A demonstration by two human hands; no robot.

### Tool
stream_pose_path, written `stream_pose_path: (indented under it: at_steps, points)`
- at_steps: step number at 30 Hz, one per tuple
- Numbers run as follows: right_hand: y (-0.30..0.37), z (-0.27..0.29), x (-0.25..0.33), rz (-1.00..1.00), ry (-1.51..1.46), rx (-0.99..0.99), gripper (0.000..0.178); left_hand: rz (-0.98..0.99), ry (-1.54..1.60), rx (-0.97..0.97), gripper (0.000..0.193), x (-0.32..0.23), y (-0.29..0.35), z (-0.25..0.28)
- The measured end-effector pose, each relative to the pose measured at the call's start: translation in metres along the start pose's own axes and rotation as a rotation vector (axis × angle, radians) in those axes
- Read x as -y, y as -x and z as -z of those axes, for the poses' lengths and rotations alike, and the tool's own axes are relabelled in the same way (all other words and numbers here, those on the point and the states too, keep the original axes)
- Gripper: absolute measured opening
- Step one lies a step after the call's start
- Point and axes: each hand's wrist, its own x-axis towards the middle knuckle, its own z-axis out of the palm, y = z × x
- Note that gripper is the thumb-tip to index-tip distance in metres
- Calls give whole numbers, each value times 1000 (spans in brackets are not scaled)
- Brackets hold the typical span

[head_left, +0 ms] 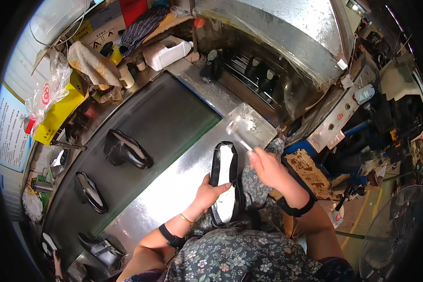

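The left hand [212, 193] has its fingers clamped on the side of a black shoe [226, 162], its thumb lying across the white underside, which faces up and runs away beyond the fingers. The right hand [267, 168] has its fingers wrapped around the handle of a hammer [242, 141], whose blurred head points beyond those fingertips, near the shoe's far end. Left of the left fingers lies a bare metal ledge [174, 181]; farther left, two black shoes rest on a dark conveyor belt [178, 113].
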Motion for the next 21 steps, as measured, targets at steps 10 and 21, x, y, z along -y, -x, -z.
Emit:
stream_pose_path:
  at_steps: [10,21]
  points:
    - [-15,8,13,79,-141,47,40,-4,11,30,80,15,-14,0]
    - [-30,2,15,259,-170,-21,32,-45,-40,7,78,6,-4,-6]
